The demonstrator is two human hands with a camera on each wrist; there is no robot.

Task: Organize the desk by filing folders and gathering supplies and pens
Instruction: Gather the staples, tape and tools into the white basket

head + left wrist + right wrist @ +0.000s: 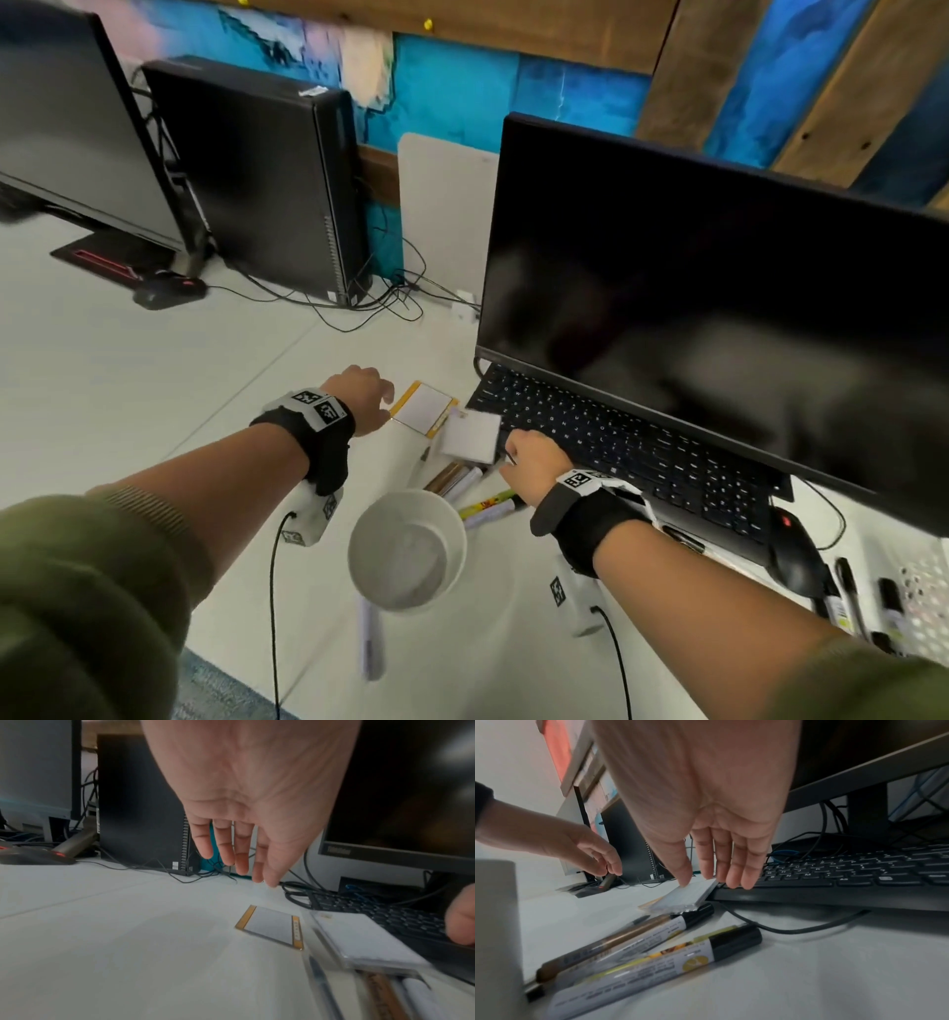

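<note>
Right hand (534, 459) has the white note pad (472, 435) pinched, thumb on its top face, the other fingers over its far edge by the keyboard (631, 447). Left hand (359, 398) hovers with fingers loose and straight, holding nothing, just left of the yellow-edged pad (423, 408) lying flat on the desk (154, 370). Markers (639, 947) lie between the pads and the paper cup (408, 550).
</note>
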